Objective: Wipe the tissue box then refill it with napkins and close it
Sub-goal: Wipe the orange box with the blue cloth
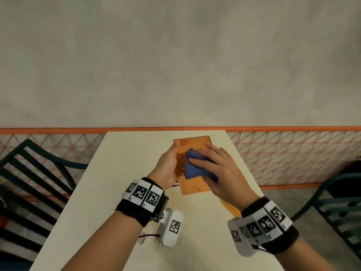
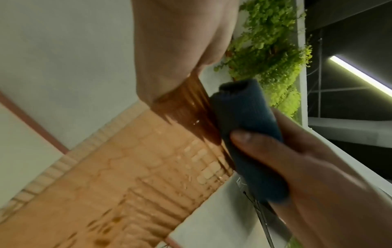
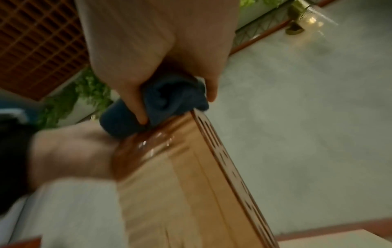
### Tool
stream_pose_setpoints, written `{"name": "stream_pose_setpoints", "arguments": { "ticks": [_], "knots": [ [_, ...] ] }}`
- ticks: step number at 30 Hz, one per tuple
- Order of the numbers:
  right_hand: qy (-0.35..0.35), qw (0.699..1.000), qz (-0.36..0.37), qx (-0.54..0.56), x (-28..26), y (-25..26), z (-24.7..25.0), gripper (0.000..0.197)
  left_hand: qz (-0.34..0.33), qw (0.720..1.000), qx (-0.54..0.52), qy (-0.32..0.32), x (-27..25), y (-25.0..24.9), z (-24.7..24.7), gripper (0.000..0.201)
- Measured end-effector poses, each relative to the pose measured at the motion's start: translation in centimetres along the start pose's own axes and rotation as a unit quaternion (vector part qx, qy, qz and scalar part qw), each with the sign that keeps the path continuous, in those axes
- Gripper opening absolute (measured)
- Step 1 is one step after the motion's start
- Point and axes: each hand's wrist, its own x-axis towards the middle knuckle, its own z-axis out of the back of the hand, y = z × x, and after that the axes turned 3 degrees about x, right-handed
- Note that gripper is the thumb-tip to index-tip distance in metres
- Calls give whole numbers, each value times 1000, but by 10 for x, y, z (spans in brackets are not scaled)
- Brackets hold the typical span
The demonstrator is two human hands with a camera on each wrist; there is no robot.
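The orange wooden tissue box (image 1: 192,184) stands on the white table (image 1: 109,192), and its slatted side shows in the left wrist view (image 2: 127,176). My left hand (image 1: 169,163) grips its left side, thumb up at the top edge. My right hand (image 1: 216,167) holds a folded blue cloth (image 1: 190,169) against the top of the box. In the right wrist view the thumb and fingers (image 3: 137,104) pinch the bunched cloth (image 3: 169,100) at the box's edge (image 3: 222,159). The wood beside the cloth looks wet and shiny (image 2: 191,114). No napkins are in view.
A flat orange wooden piece (image 1: 230,209) lies on the table under my right wrist. A small purple thing (image 1: 175,185) peeks out beside the box. Dark slatted chairs stand at the left (image 1: 29,173) and right (image 1: 336,202). The table's far edge meets an orange-railed wall (image 1: 78,131).
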Motion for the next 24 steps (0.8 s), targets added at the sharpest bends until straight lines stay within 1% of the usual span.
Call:
{"name": "stream_pose_setpoints", "arguments": {
  "ticks": [2, 4, 5, 6, 8, 9, 11, 12, 13, 14, 16, 18, 19, 21, 22, 24],
  "knots": [
    [5, 997, -58, 51, 21, -1, 14, 43, -35, 999, 35, -6, -4, 2, -3, 37],
    [-23, 988, -118, 99, 43, -4, 27, 43, -60, 996, 72, 4, -10, 2, -8, 32],
    [-38, 986, -128, 105, 48, -4, 29, 43, -67, 995, 76, 6, -11, 2, -10, 31],
    [-47, 987, -120, 93, 48, 0, 27, 43, -73, 995, 67, 3, -11, 1, -9, 31],
    [-43, 996, -60, 51, 35, 12, 13, 47, -76, 996, 38, -6, -12, -1, -7, 31],
    [-32, 999, -26, 35, 25, 20, 4, 48, -65, 997, 27, -9, -12, -1, -4, 34],
    [-10, 1000, 27, 11, 7, 31, -7, 49, -23, 1000, 16, 0, -13, 1, 0, 46],
    [-4, 999, 48, -1, 5, 30, -9, 49, -11, 1000, 15, 3, -15, 3, 1, 49],
    [-7, 998, 57, -6, 8, 27, -6, 48, -14, 1000, 19, 0, -16, 4, 0, 48],
    [-17, 999, 45, 7, 15, 22, -2, 48, -32, 999, 33, -7, -17, 5, -1, 45],
    [-55, 994, -34, 83, 29, 11, 8, 48, -76, 995, 65, 6, -19, 7, -3, 39],
    [-105, 973, -99, 182, 40, -1, 20, 45, -91, 991, 92, 23, -23, 9, -7, 34],
    [-122, 962, -109, 218, 42, -4, 24, 43, -91, 991, 86, 44, -25, 11, -8, 30],
    [-135, 955, -91, 249, 38, -4, 26, 41, -90, 992, 36, 75, -27, 12, -7, 25],
    [-131, 955, -78, 254, 34, -2, 25, 42, -86, 993, 3, 78, -27, 10, -6, 29],
    [-106, 962, -57, 243, 23, 3, 20, 44, -76, 991, -78, 76, -25, 5, -3, 53]
  ]
}}
